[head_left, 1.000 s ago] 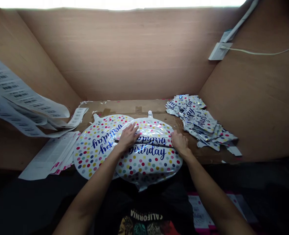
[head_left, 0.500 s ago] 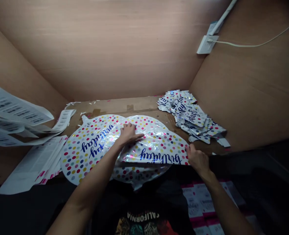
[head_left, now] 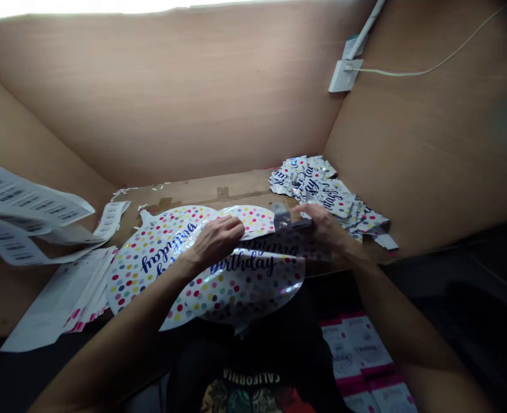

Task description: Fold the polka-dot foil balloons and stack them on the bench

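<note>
Flat white foil balloons (head_left: 128, 287) with coloured dots and blue "birthday" lettering lie overlapped on the cardboard surface. The top foil balloon (head_left: 257, 222) is partly folded over, its upper part raised in a strip between my hands. My left hand (head_left: 221, 234) has its fingers curled closed on the left part of this strip. At the right end, my right hand (head_left: 324, 226) pinches the folded foil, which is smeared by motion there. Just beyond the right hand sits a heap of small folded foil balloons (head_left: 337, 198).
Long strips of printed labels (head_left: 34, 206) hang at the left above a fanned stack of white sheets (head_left: 59, 298). A white socket box (head_left: 346, 74) with a cable is on the back wall (head_left: 184, 97). Pink-and-white packets (head_left: 357, 344) lie low at the right.
My right hand has moved up and left, lifting the top balloon's right side and folding it. My left hand has gone from pressing flat to gripping the foil. The view has shifted slightly.
</note>
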The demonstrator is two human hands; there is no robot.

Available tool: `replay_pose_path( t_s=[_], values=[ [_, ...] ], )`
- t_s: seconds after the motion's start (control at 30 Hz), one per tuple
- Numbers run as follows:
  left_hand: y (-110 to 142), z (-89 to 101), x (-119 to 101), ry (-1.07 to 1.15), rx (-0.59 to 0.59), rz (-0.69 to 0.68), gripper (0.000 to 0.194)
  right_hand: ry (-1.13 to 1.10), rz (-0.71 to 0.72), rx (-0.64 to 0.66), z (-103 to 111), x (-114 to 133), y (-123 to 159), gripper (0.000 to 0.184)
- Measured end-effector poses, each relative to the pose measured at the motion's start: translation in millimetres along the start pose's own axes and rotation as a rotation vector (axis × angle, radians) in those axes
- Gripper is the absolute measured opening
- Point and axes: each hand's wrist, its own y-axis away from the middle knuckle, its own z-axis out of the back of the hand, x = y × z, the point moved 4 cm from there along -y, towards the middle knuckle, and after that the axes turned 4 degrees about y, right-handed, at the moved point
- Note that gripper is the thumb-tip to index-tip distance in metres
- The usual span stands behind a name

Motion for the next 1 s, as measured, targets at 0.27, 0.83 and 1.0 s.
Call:
replay_pose_path(
  t_s=[0.27,0.83,1.0],
  values=[
    [132,-44.8,-28,-0.010,0.158,0.048,0.016,0.081,0.291,0.127,-73,78,75,0.018],
    [25,-100.8,52,0.357,0.550,0.846,0.036,0.248,-0.520,0.353,-123,37,78,0.033],
    [26,-94.3,27,0.809,0.459,0.799,0.026,0.008,-0.732,-0.308,-94,47,95,0.041]
  ],
)
